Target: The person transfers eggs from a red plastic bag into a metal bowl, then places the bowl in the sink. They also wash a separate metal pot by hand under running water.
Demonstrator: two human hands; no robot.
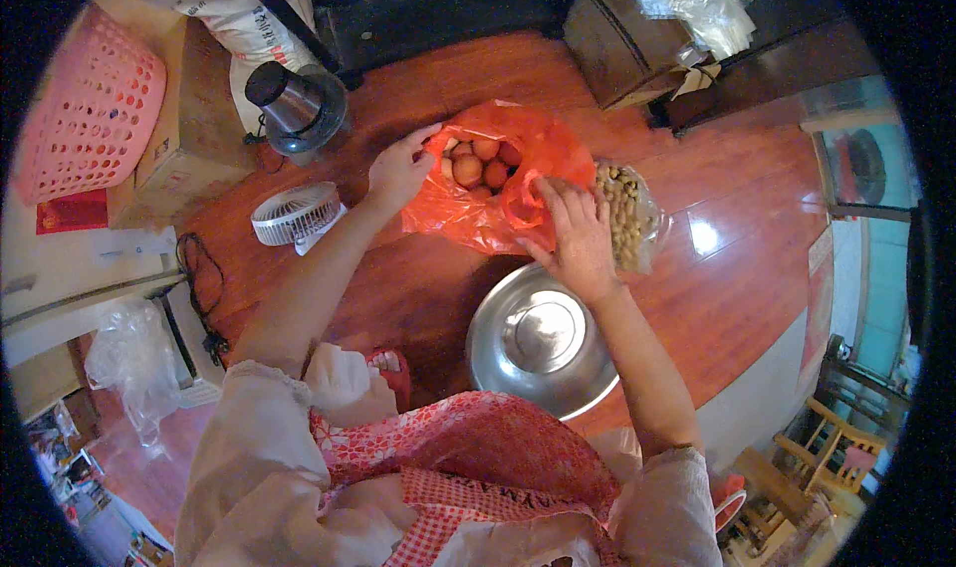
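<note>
A red plastic bag (pixel 478 227) lies on the floor before me, its mouth pulled wide. Inside it are several round brown things (pixel 468 170) that look like eggs; the tint of the bag makes this hard to settle. My left hand (pixel 403 167) pinches the bag's rim on the left side. With bent fingers, my right hand (pixel 579 231) holds the gathered rim on the right. Just beyond that hand, a clear plastic bag of unshelled peanuts (pixel 624 223) touches the red one. A shiny steel basin (pixel 497 350) stands nearer to me, partly under my right forearm, with nothing in it.
A small white fan (pixel 295 216) lies left of my left forearm. Behind it are a blender-like appliance (pixel 299 111), a cardboard box (pixel 198 134) and a pink perforated basket (pixel 97 111). A black cable (pixel 198 268) trails at left. Another carton (pixel 612 37) stands at the far right.
</note>
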